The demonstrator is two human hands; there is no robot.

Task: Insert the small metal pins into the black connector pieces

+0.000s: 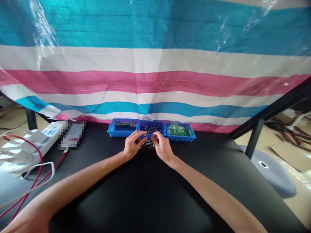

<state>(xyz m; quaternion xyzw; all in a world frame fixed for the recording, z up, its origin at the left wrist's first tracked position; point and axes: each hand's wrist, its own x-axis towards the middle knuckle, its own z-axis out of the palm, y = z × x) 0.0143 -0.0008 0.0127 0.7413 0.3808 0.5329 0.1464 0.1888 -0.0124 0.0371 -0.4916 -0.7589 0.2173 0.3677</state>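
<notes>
My left hand (133,144) and my right hand (162,148) are close together in front of the middle blue bin (163,133). The fingers of both are curled, thumb towards index finger, and the fingertips face each other. Whatever they pinch is too small to make out. Just beneath the fingertips lies a small pile of thin metal pieces (151,146), partly hidden by the hands. Dark, slim pin-like pieces (152,129) lie loose in the middle bin. In the left blue bin (121,133), small metal cylinders (125,124) stand in rows.
The right blue bin (181,138) holds green plastic packets (178,129). A white power strip (46,137) with plugs and red and white cables lies on the black table (136,200) at left, beside a blurred-out device (72,134). Striped sheeting (155,84) hangs behind; a grey stool (272,174) stands at right.
</notes>
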